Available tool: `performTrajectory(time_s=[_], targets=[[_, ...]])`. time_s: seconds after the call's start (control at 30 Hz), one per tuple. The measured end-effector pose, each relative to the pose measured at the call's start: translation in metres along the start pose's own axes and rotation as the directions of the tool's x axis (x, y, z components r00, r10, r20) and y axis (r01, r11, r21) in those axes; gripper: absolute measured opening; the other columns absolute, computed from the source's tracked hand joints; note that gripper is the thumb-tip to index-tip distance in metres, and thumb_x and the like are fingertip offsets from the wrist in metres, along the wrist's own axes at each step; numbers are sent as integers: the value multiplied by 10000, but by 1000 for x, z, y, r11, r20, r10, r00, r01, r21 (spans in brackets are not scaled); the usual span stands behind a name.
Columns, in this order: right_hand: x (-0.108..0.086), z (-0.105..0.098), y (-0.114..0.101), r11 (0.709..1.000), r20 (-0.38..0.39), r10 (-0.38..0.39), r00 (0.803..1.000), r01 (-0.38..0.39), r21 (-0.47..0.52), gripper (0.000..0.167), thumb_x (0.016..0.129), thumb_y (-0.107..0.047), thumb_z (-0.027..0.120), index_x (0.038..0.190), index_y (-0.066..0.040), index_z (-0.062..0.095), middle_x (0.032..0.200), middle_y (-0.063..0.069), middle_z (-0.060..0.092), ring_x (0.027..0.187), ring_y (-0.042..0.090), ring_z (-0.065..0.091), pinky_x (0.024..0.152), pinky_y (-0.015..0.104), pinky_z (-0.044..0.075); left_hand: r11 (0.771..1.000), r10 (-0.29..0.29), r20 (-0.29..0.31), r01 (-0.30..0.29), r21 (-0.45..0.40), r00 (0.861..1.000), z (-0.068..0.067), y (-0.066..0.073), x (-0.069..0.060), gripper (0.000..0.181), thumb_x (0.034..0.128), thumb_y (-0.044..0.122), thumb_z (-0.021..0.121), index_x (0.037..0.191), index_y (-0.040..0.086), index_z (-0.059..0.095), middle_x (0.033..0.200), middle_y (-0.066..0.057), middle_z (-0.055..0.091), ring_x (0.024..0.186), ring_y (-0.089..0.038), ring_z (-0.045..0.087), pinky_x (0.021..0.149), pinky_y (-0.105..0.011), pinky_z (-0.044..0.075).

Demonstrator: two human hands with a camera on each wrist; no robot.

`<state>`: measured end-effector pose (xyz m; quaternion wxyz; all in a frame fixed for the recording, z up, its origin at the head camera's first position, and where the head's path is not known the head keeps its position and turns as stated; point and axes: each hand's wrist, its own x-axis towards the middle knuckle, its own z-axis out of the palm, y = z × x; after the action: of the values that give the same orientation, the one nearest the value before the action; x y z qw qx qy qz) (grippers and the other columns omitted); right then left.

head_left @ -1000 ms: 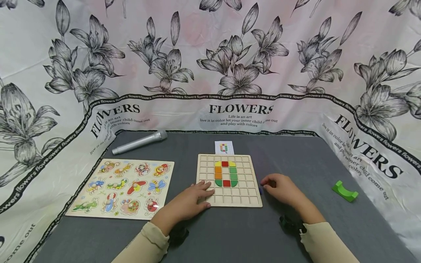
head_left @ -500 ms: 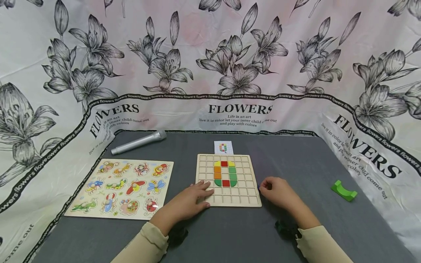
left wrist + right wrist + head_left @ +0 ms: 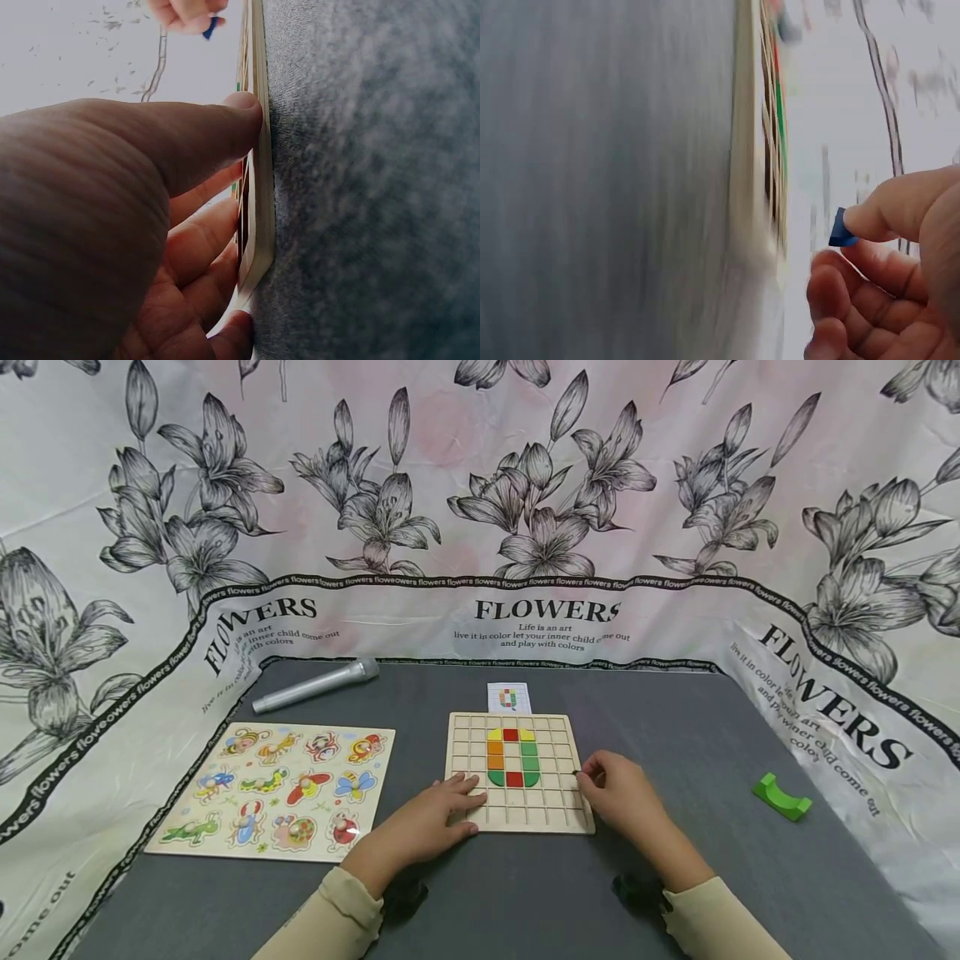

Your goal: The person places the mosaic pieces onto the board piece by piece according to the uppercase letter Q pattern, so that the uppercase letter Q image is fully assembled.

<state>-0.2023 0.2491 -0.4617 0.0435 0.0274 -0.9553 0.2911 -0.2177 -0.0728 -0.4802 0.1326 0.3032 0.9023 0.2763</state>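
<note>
A wooden grid board (image 3: pixel 557 814) lies on the dark table with red, yellow, orange and green tiles (image 3: pixel 531 764) set in a ring. On its left edge rests my left hand (image 3: pixel 429 818), fingers spread over the grid; in the left wrist view its thumb (image 3: pixel 240 120) lies against the board's rim. My right hand (image 3: pixel 626 793) is raised over the board's right edge. Between thumb and index finger it pinches a small blue tile (image 3: pixel 841 229), clear in the right wrist view but barely visible from the head.
Behind the board a small card (image 3: pixel 494 697) shows a coloured tile pattern. An insect peg puzzle (image 3: pixel 300 810) lies to the left, with a silver microphone (image 3: pixel 315 687) behind it. A green arched block (image 3: pixel 782 797) sits far right. Floral cloth (image 3: pixel 547 643) borders the table.
My right hand has lifted the blue tile from beside the board's right edge and moved left and slightly up, to over that edge. My left hand stays in place.
</note>
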Motion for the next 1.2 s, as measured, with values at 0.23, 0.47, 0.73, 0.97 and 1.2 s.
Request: performTrajectory(time_s=[0.23, 0.47, 0.73, 0.97, 1.2], targets=[[6, 25, -43, 976, 117, -175, 978, 187, -109, 226, 975, -67, 750, 828, -148, 600, 738, -31, 548, 676, 128, 469, 579, 262, 376, 1000, 3, -2, -3, -7, 1000, -1, 0, 0, 511, 1050, 262, 751, 1540, 158, 651, 1723, -63, 465, 1667, -326, 315, 1378, -576, 249], [5, 26, -44, 960, 184, -253, 950, 270, -73, 156, 948, -72, 825, 869, -134, 707, 821, -34, 621, 754, 112, 519, 654, 276, 494, 1000, 20, -1, -20, -18, 1000, 0, 3, 0, 503, 1058, 260, 743, 1541, 154, 649, 1723, -75, 465, 1667, -336, 311, 1375, -591, 246], [3, 22, -31, 976, 188, -212, 959, 216, -5, 45, 955, -86, 821, 977, -94, 783, 916, -13, 662, 793, 110, 547, 697, 276, 528, 1000, 11, 3, -11, -11, 1000, -1, 5, 1, 509, 1057, 268, 743, 1544, 159, 646, 1725, -67, 462, 1669, -325, 310, 1378, -587, 239], [4, 26, -31, 986, 181, -168, 969, 169, 14, 42, 968, -106, 819, 951, -127, 786, 897, -29, 649, 783, 112, 539, 669, 266, 498, 1000, 8, 5, -8, -8, 1000, 0, 4, 0, 509, 1057, 272, 744, 1544, 160, 647, 1727, -66, 459, 1669, -321, 310, 1378, -584, 241], [6, 30, -33, 990, 169, -139, 976, 142, -7, 66, 970, -114, 820, 929, -136, 773, 870, -28, 634, 763, 121, 537, 660, 272, 490, 1000, 3, 3, -3, -12, 1000, 0, 2, 1, 511, 1057, 272, 745, 1545, 161, 645, 1731, -54, 453, 1671, -310, 309, 1379, -581, 243]])
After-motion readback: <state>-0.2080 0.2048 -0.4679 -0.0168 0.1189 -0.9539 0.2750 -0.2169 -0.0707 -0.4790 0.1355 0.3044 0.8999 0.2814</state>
